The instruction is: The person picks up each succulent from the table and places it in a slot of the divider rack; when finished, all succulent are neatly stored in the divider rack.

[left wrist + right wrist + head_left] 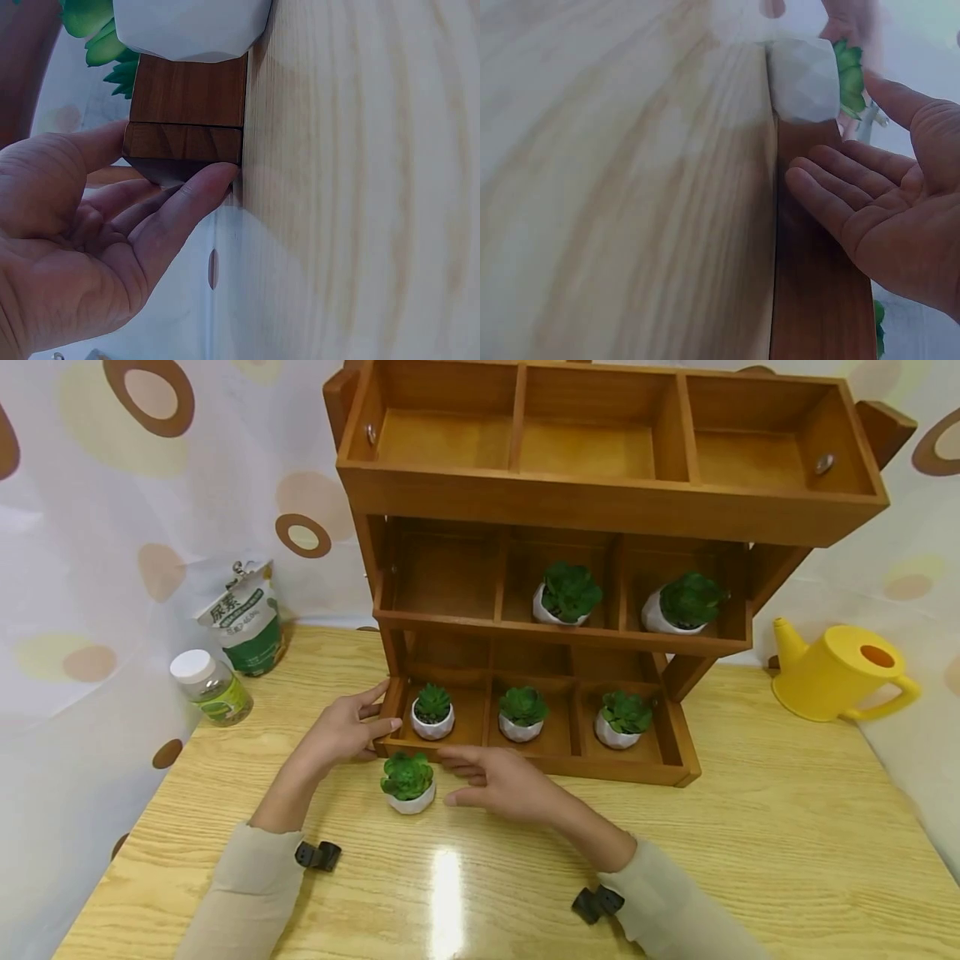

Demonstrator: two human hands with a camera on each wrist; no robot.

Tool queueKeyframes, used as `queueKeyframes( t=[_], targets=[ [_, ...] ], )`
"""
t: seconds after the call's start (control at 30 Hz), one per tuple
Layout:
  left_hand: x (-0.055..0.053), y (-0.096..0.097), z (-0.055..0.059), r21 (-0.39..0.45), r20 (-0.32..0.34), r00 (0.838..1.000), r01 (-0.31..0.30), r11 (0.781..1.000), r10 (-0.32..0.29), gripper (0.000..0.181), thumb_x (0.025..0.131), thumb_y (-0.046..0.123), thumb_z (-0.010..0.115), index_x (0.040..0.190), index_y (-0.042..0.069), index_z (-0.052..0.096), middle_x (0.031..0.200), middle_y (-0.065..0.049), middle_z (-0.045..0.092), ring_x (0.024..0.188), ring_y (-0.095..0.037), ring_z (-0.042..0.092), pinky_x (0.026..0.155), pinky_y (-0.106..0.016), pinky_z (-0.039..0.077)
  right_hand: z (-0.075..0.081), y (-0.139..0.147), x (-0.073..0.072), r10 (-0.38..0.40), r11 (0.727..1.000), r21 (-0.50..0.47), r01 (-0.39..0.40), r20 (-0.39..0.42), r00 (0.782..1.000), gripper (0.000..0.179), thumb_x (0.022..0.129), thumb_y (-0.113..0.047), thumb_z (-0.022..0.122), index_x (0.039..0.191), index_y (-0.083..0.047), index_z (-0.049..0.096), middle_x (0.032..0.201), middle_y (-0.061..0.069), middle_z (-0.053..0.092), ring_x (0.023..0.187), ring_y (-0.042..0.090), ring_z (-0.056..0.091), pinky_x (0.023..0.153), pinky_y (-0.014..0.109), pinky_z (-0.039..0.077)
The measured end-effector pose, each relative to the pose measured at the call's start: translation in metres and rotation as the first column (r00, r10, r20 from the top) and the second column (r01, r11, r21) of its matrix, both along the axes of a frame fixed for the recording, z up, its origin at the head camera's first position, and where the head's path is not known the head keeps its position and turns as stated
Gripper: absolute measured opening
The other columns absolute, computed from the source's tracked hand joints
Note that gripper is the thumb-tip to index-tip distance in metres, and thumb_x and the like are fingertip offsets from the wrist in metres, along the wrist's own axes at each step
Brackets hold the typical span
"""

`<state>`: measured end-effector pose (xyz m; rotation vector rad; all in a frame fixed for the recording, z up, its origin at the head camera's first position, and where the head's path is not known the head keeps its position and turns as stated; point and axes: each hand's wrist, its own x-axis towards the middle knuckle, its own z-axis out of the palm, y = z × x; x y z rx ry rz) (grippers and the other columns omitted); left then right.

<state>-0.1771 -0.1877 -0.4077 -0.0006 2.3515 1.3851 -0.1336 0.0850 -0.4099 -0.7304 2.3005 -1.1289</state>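
A three-tier wooden shelf [611, 508] stands on the table. My left hand [347, 727] holds its lower left front corner, thumb on the upper edge and a finger by the bottom edge in the left wrist view. In front of that corner, on the table, sits a succulent in a white faceted pot [409, 783], between my hands. My right hand [506, 782] lies along the bottom tier's front board [817, 247], palm toward the pot, fingers loosely extended. No object is in its grasp. The bottom tier holds potted succulents [432, 712], one per compartment.
Two more potted succulents [568, 595] sit in the middle tier's centre and right compartments. A yellow watering can [832, 672] stands at the right. A clear jar with a white lid [212, 687] and a green-and-white pouch [247, 620] stand at the left. Patterned cloth [90, 568] hangs behind.
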Motion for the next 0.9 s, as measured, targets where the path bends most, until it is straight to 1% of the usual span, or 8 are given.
queueKeyframes(
  t=[0.13,0.27,0.33,0.43,0.6,0.73,0.9],
  targets=[
    [0.0,0.0,0.0,0.002,0.003,1.0,0.0,1.0,0.0,0.074,0.102,0.031,0.064,0.163,0.028,0.022,0.16,-0.025,0.037,0.121,-0.034,0.065,0.075,-0.037,0.062,-0.003,-0.007,-0.003,0.039,0.999,0.012,-0.038,-0.031,0.999,0.065,0.094,-0.027,0.074,0.153,-0.018,0.047,0.151,0.0,0.056,0.134,0.019,0.057,0.11,0.038,0.048],
    [0.0,0.0,-0.001,0.001,0.005,1.0,-0.003,1.0,0.003,0.074,0.102,0.031,0.064,0.163,0.028,0.022,0.16,-0.025,0.037,0.12,-0.033,0.065,0.075,-0.036,0.062,-0.005,-0.014,-0.004,0.058,0.998,0.032,-0.056,-0.071,0.996,0.068,0.093,-0.03,0.076,0.153,-0.016,0.047,0.152,0.003,0.055,0.137,0.02,0.055,0.112,0.04,0.047],
    [0.0,0.0,-0.001,0.002,0.005,1.0,-0.001,1.0,0.001,0.074,0.102,0.031,0.063,0.163,0.028,0.022,0.16,-0.025,0.037,0.121,-0.033,0.065,0.075,-0.036,0.062,-0.006,-0.017,-0.004,0.059,0.997,0.049,-0.054,-0.098,0.993,0.07,0.091,-0.033,0.077,0.153,-0.016,0.048,0.152,0.002,0.054,0.138,0.02,0.054,0.112,0.04,0.047],
    [0.0,-0.001,-0.001,0.002,0.003,1.0,-0.001,1.0,0.001,0.074,0.102,0.031,0.063,0.163,0.027,0.022,0.16,-0.025,0.037,0.121,-0.034,0.065,0.075,-0.036,0.062,-0.008,-0.023,-0.006,0.059,0.998,0.047,-0.053,-0.13,0.99,0.07,0.09,-0.035,0.079,0.152,-0.019,0.05,0.15,-0.001,0.056,0.137,0.016,0.054,0.111,0.039,0.047],
    [0.0,-0.001,0.0,-0.002,0.004,1.0,-0.001,1.0,0.001,0.075,0.102,0.031,0.064,0.163,0.028,0.022,0.16,-0.025,0.036,0.115,-0.031,0.067,0.075,-0.037,0.062,-0.011,-0.032,-0.008,0.054,0.998,0.04,-0.049,-0.149,0.987,0.066,0.087,-0.032,0.082,0.147,-0.025,0.055,0.143,-0.009,0.062,0.133,0.01,0.057,0.11,0.034,0.048],
    [-0.001,-0.001,-0.001,-0.005,0.007,1.0,-0.002,1.0,0.002,0.075,0.101,0.031,0.064,0.163,0.029,0.022,0.16,-0.025,0.036,0.11,-0.027,0.068,0.075,-0.037,0.063,-0.012,-0.037,-0.008,0.05,0.997,0.066,-0.04,-0.164,0.985,0.063,0.086,-0.031,0.083,0.143,-0.027,0.058,0.137,-0.011,0.065,0.13,0.01,0.058,0.108,0.034,0.049],
    [-0.001,-0.001,-0.001,-0.007,0.003,1.0,-0.002,1.0,0.002,0.074,0.102,0.031,0.064,0.163,0.029,0.022,0.16,-0.026,0.036,0.11,-0.027,0.069,0.074,-0.036,0.062,-0.012,-0.041,-0.008,0.057,0.995,0.088,-0.041,-0.188,0.98,0.06,0.085,-0.034,0.083,0.141,-0.026,0.06,0.134,-0.011,0.066,0.126,0.01,0.06,0.106,0.035,0.049]
  ],
)
